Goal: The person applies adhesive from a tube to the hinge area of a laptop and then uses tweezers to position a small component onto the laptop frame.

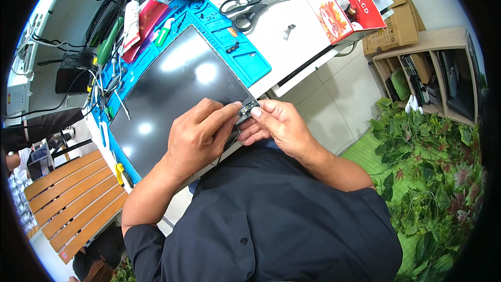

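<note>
A dark glossy screen panel [167,89] lies on the blue silicone mat [250,70], its lower right corner at the desk's front edge. At that corner is a small dark metal fitting [247,109]. My left hand [203,130] reaches over the panel, its fingertips closed on the fitting's left side; whatever they pinch is partly hidden. My right hand [276,128] grips the corner from the right, thumb on top and fingers curled beneath. A thin dark cable [217,164] hangs below my hands.
Black scissors [245,15], a small metal part [288,32] and a red box [339,5] are on the white desk. Tools and cables [112,68] crowd the left. A wooden slatted seat [73,198], another person's arm [13,162], a cubby shelf [428,78] and foliage [417,177] surround me.
</note>
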A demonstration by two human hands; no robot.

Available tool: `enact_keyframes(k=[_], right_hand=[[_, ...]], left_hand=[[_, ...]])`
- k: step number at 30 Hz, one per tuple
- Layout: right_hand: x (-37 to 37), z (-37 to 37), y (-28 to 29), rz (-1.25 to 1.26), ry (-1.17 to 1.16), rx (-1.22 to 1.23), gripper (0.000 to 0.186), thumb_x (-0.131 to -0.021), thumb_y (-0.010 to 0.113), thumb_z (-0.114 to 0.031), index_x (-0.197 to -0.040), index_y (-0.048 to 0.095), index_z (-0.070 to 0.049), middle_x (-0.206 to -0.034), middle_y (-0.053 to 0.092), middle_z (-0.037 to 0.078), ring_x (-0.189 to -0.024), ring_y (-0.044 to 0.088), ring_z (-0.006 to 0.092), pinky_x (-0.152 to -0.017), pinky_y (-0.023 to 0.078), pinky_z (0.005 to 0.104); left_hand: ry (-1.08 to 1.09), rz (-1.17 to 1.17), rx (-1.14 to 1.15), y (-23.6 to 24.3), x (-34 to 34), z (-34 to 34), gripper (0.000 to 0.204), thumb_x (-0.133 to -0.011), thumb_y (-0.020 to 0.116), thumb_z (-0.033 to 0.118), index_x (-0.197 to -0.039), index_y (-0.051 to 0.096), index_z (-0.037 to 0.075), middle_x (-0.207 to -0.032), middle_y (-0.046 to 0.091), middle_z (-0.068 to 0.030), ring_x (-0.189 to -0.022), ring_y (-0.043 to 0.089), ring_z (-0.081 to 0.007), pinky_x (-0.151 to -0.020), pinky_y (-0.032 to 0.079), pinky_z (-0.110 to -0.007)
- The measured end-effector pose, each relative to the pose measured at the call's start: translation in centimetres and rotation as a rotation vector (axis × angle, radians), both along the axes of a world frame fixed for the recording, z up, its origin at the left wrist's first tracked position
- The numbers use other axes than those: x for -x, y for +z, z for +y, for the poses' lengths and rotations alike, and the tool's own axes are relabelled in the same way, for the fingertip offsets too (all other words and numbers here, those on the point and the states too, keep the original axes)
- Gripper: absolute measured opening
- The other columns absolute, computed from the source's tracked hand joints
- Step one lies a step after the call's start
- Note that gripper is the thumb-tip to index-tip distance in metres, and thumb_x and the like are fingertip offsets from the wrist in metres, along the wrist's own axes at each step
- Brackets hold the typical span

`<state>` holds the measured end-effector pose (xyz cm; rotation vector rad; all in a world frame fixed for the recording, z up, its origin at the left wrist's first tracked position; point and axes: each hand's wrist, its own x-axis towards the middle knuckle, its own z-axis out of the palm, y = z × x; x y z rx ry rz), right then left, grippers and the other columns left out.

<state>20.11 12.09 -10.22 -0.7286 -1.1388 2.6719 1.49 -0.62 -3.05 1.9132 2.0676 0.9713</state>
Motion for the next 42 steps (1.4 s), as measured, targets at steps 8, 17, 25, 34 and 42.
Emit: enact_keyframes(k=[8,17,25,34,42], right_hand=[[0.04,0.04,0.15,-0.007,0.003,0.001,0.033,-0.123,0.053,-0.021,-0.129,0.065,0.01,-0.111,0.077,0.022,-0.097,0.084,0.0309,-0.085,0.073,0.0397],[-0.01,0.0,0.0,0.006,-0.004,0.006,0.034,-0.122,0.053,-0.02,-0.131,0.065,0.01,-0.112,0.077,0.021,-0.098,0.084,0.0308,-0.085,0.073,0.04],[-0.03,-0.05,-0.12,0.004,0.004,-0.01,0.036,-0.123,0.053,-0.022,-0.132,0.065,0.011,-0.112,0.077,0.022,-0.098,0.084,0.031,-0.085,0.073,0.0393],[-0.06,0.03,0.11,-0.004,0.004,0.007,0.037,-0.122,0.056,-0.024,-0.133,0.065,0.01,-0.113,0.077,0.022,-0.098,0.084,0.0301,-0.087,0.072,0.0409],[-0.01,0.13,0.36,-0.005,0.011,0.002,0.037,-0.122,0.056,-0.024,-0.132,0.065,0.01,-0.113,0.077,0.022,-0.099,0.084,0.0302,-0.087,0.072,0.0409]], left_hand=[[-0.06,0.079,-0.02,-0.18,0.27,-0.28,0.029,-0.085,0.086,-0.002,-0.113,0.082,0.004,-0.094,0.073,-0.0068,-0.079,0.075,-0.0238,-0.068,0.061,-0.036],[-0.065,0.052,-0.022,-0.27,0.15,-0.18,0.029,-0.085,0.086,-0.005,-0.113,0.082,0.003,-0.094,0.073,-0.0093,-0.077,0.074,-0.0252,-0.065,0.059,-0.037],[-0.062,0.075,0.006,-0.49,0.16,-0.28,0.027,-0.086,0.086,-0.002,-0.113,0.082,0.004,-0.095,0.072,-0.0066,-0.08,0.074,-0.0241,-0.068,0.06,-0.037],[-0.063,0.11,0.005,-0.42,0.02,-0.33,0.029,-0.087,0.086,-0.001,-0.114,0.082,0.005,-0.095,0.071,-0.0066,-0.08,0.074,-0.0236,-0.067,0.059,-0.037],[-0.057,0.096,0.002,-0.14,0.02,-0.32,0.028,-0.087,0.086,-0.002,-0.113,0.081,0.004,-0.095,0.072,-0.007,-0.08,0.074,-0.0238,-0.067,0.059,-0.037]])
